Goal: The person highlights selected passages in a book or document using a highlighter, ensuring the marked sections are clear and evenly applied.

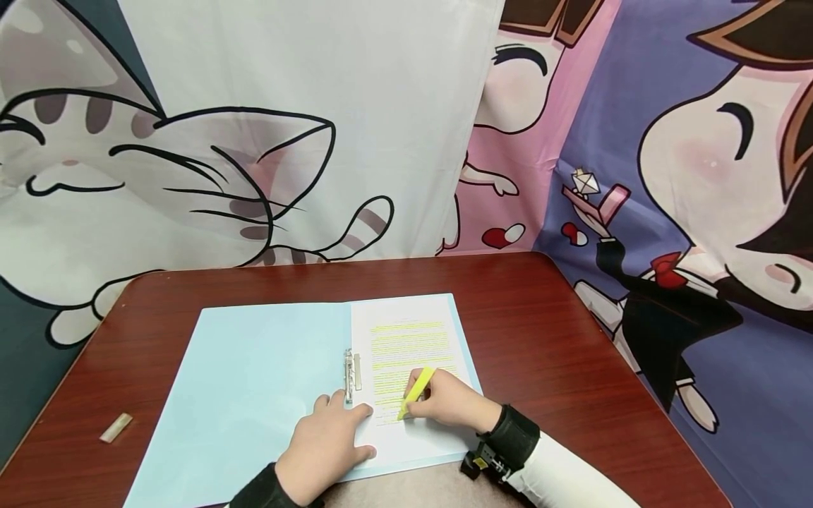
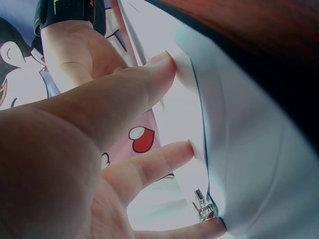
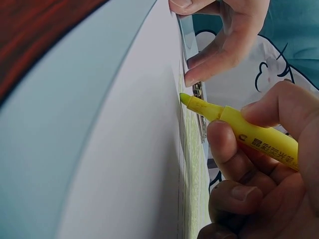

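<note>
In the head view an open light blue folder (image 1: 254,374) lies on the table, with a white printed sheet (image 1: 432,444) on its right side. Yellow highlighting covers most of the lines of text. My right hand (image 1: 454,401) pinches a yellow highlighter (image 1: 418,391) between thumb and fingers, its tip down at the lower lines. The right wrist view shows the uncapped greenish tip (image 3: 185,98) right at the page. My left hand (image 1: 327,441) rests with spread fingers over the folder's fold and the sheet's left edge, just below the metal clip (image 1: 348,377).
A small pale strip-shaped piece (image 1: 116,428) lies on the dark red-brown table (image 1: 540,331), left of the folder. Cartoon-printed cloths (image 1: 406,127) hang behind and to the right of the table. A beige surface (image 1: 394,488) shows at the front edge.
</note>
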Available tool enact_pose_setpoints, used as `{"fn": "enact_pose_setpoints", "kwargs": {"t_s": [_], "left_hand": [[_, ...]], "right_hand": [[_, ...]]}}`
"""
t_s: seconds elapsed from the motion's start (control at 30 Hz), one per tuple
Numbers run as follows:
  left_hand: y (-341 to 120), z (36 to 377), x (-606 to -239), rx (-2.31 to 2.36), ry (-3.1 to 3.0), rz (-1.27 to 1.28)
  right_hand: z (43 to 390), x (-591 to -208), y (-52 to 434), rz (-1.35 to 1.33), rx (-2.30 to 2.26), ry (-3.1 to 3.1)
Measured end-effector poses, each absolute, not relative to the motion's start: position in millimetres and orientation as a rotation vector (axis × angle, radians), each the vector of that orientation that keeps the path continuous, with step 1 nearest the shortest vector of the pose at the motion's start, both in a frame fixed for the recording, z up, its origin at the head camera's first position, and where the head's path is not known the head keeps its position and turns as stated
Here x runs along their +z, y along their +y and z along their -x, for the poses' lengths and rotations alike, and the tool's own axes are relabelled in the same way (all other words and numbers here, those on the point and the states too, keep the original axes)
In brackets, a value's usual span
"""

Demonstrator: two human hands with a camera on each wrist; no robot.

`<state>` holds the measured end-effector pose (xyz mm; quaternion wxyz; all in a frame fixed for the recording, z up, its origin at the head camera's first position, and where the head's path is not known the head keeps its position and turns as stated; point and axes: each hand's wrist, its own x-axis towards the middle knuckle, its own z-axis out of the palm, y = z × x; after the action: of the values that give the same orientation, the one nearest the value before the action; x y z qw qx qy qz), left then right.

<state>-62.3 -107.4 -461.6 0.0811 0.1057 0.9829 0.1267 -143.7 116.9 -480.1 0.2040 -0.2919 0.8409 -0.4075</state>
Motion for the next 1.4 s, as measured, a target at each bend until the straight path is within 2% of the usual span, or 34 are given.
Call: {"fn": "enact_pose_setpoints", "kwargs": {"t_s": [1.4], "left_hand": [[-107.5, 59.5, -459.8, 0.397, 2.97, -0.335]], "right_hand": [[143.9, -481.6, 135.5, 0.774, -1.134, 2.375]]}}
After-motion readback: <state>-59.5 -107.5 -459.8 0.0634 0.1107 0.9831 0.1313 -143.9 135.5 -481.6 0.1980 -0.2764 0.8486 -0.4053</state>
